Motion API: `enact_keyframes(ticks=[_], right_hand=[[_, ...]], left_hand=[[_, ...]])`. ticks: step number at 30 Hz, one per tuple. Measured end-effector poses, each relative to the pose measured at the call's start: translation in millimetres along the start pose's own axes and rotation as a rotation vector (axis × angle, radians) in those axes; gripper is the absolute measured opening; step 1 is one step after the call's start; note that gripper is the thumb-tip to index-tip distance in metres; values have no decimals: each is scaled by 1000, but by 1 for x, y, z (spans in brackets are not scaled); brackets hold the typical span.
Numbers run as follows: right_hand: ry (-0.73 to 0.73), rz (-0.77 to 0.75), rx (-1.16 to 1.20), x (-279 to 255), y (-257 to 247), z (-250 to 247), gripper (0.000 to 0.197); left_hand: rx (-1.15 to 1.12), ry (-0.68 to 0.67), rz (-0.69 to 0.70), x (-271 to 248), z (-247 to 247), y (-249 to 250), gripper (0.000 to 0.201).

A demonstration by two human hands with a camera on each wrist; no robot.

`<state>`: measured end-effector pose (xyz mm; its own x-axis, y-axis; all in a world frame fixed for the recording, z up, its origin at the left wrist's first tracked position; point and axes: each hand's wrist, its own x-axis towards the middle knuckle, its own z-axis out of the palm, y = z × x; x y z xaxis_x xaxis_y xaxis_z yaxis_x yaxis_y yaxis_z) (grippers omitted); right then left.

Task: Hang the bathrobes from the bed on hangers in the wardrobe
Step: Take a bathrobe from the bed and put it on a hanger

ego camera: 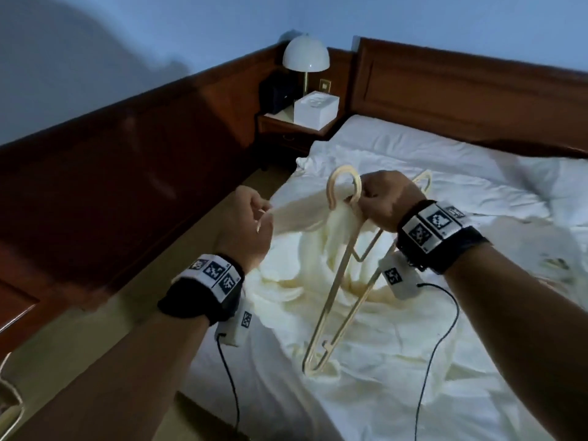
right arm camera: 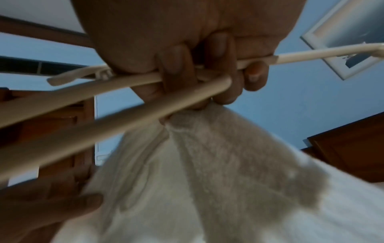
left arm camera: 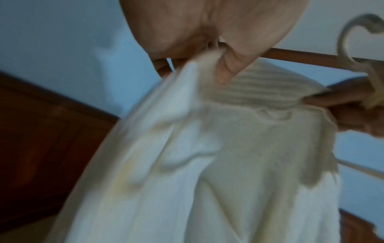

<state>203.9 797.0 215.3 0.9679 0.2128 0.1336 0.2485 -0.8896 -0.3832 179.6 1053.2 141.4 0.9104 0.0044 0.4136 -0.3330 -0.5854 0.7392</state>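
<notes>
A cream bathrobe (ego camera: 302, 249) lies bunched on the white bed (ego camera: 413, 148), its top edge lifted between both hands. My left hand (ego camera: 261, 214) pinches a fold of the robe (left arm camera: 207, 148) between thumb and fingers (left arm camera: 226, 69). My right hand (ego camera: 366, 198) grips a cream plastic hanger (ego camera: 332, 186) just below its hook, and also holds robe cloth (right arm camera: 228, 164). In the right wrist view the fingers (right arm camera: 220, 65) curl round the hanger bars (right arm camera: 83, 134). One arm of the hanger points down to the bed, the other sticks up behind my right hand.
A nightstand (ego camera: 286, 128) stands at the bed's far left corner with a white lamp (ego camera: 305, 55), a white box (ego camera: 315, 106) and a dark bag. A wooden headboard (ego camera: 461, 90) runs behind the bed; dark wood panelling (ego camera: 111, 170) lines the left wall beside a narrow floor strip.
</notes>
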Motion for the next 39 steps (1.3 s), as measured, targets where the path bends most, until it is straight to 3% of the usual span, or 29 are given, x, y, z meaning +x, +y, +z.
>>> enact_keyframes(ticks=[5, 7, 9, 11, 13, 17, 19, 21, 24, 28, 31, 39], right_hand=[[-119, 116, 72, -34, 38, 19, 27], [-135, 156, 103, -44, 46, 21, 28], [-154, 180, 149, -52, 49, 20, 28], [-180, 172, 132, -57, 54, 20, 27], [-175, 203, 74, -61, 64, 20, 22], [-182, 371, -130, -80, 95, 25, 18], [-209, 425, -216, -95, 109, 40, 41], [-215, 450, -201, -109, 118, 59, 53], [-237, 467, -64, -128, 122, 86, 43], [-291, 449, 7, -137, 112, 117, 36], [-368, 458, 97, -134, 101, 131, 36], [-365, 431, 287, -129, 74, 151, 37]], left_hand=[[-15, -373, 374, -23, 67, -2, 15], [-6, -483, 368, -33, 90, -3, 24], [-30, -563, 272, -39, 108, 2, 40], [-17, -551, 210, -40, 122, 12, 38], [-8, -509, 247, -37, 133, 18, 28], [-104, -527, 281, -27, 137, 16, 19], [-171, -560, 186, -24, 137, 15, 14], [-241, -570, -4, -23, 139, 14, 17], [-380, -546, -275, -25, 142, 8, 20], [-512, -553, -506, -38, 146, 0, 19], [-537, -574, -539, -47, 145, -2, 23], [-546, -501, -585, -61, 137, -9, 28]])
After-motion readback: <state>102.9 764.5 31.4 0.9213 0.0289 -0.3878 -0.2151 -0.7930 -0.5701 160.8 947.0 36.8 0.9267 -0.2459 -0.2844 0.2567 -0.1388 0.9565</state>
